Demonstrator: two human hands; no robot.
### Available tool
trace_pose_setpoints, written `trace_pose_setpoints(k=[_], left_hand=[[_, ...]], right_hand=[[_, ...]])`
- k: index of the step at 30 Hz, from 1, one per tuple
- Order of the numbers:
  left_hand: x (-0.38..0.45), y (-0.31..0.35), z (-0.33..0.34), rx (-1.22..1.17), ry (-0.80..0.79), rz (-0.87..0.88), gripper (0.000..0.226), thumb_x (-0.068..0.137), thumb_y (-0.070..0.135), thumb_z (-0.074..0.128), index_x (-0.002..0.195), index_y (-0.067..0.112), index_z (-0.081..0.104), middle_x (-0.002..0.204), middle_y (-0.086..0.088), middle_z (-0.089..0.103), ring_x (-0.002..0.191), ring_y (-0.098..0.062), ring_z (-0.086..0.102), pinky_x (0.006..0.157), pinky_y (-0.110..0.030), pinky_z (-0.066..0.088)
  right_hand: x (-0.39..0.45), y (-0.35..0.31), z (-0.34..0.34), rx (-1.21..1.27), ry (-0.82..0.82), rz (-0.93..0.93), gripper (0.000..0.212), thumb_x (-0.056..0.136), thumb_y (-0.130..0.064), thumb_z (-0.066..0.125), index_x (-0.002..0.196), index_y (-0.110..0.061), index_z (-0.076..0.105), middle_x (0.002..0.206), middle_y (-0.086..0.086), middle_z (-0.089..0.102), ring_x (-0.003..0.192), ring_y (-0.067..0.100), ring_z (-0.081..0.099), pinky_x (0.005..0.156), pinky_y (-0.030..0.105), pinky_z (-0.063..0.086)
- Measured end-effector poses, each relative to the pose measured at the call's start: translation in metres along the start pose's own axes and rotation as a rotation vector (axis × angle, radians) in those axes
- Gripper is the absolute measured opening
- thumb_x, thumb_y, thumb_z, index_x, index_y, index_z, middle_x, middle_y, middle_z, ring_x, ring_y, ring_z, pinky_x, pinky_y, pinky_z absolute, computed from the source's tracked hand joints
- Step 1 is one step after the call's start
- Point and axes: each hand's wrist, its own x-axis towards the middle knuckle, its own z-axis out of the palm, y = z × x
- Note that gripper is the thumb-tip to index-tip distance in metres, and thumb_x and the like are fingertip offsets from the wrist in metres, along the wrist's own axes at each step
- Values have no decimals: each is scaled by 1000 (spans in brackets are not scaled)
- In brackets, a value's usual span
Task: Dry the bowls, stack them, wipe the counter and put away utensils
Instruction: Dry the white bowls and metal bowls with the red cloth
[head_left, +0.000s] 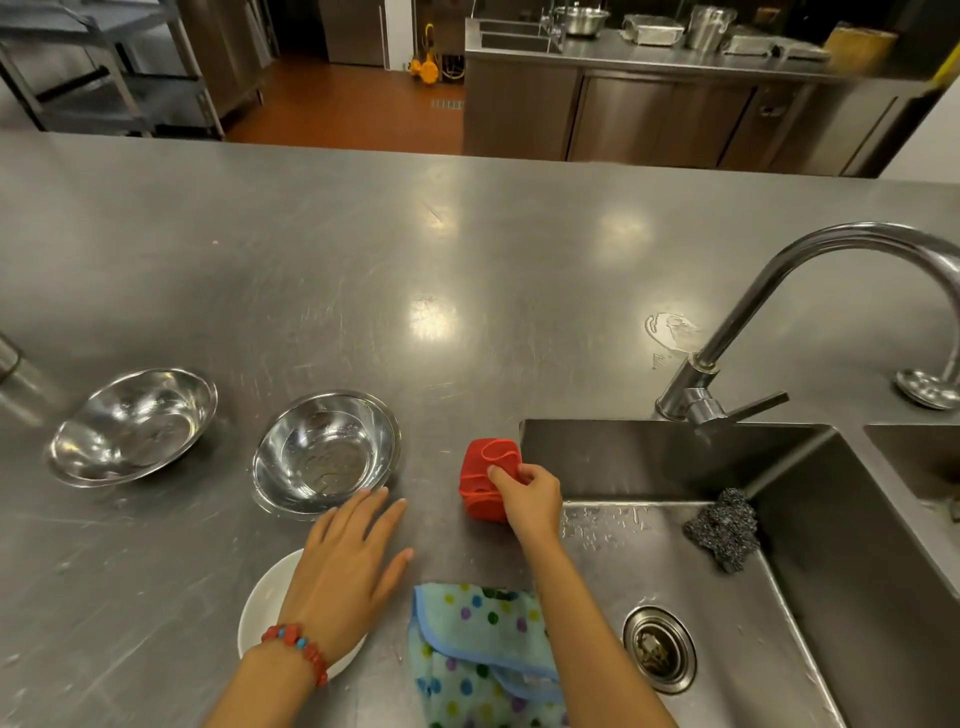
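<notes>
Two steel bowls stand upright on the steel counter: one at the left, the other nearer the middle. A white bowl sits at the counter's near edge, partly under my left forearm. My left hand hovers flat with straight fingers just in front of the middle steel bowl and holds nothing. My right hand pinches a folded red cloth that rests on the counter beside the sink. A dotted blue towel lies at the near edge.
A sink with a drain fills the right side, with a steel scourer on its far right wall. A curved tap rises behind it. A water patch lies on the counter near the tap. A steel cylinder stands at the far left.
</notes>
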Motion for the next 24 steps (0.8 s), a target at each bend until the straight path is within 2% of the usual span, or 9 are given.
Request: trace_pose_setpoints(k=[5,9,12,14,17,19,21,24], left_hand=[[-9,1,-1,-36,33,26,77,94,51,4,110,8,66,112,-13,68,104,-32,64,81,-49,52],[-29,1,-8,-83,55,71,81,91,56,4,116,6,62,119,-16,64,111,-34,59,89,-49,48],[-49,-2,-11,-140,110,85,92,83,67,-3,126,9,54,132,-14,54,125,-32,47,101,-46,37],[-64,-6,-13,-177,115,78,101,75,73,-9,131,12,48,139,-12,47,131,-30,39,106,-44,31],[-87,-11,-15,-209,104,65,106,71,76,-11,132,11,47,139,-12,46,132,-28,38,108,-42,29],[-105,-15,-14,-215,92,42,100,73,76,0,132,10,46,140,-13,44,132,-28,37,109,-43,29],[-125,-20,-10,-239,107,-8,83,77,63,15,131,10,48,139,-14,46,132,-30,38,108,-45,31],[-155,-31,-1,-275,111,-80,72,80,56,24,131,12,47,139,-12,46,132,-30,38,108,-44,30]], right_hand=[[-26,-3,-29,295,-80,73,18,80,-16,68,93,-6,62,80,3,65,72,16,63,50,17,49],[-61,-4,-52,421,-99,112,14,81,-14,65,91,-14,57,90,10,64,71,17,62,48,21,52],[-93,0,-64,546,-130,87,27,81,-7,64,102,-19,53,102,10,61,79,21,64,52,25,54],[-117,2,-70,522,-161,47,43,82,-6,62,117,-26,48,107,5,57,84,21,64,53,25,55],[-153,4,-74,468,-248,6,64,84,-4,59,133,-41,37,110,-7,52,92,19,61,53,24,56],[-175,6,-72,439,-286,-42,66,86,1,55,134,-39,35,113,-5,52,100,20,60,70,34,59],[-195,9,-65,405,-306,-70,60,86,4,52,132,-33,40,112,-4,53,105,22,58,88,40,54],[-218,18,-55,379,-327,-78,44,86,5,51,118,-25,56,110,0,57,100,18,57,85,28,52]])
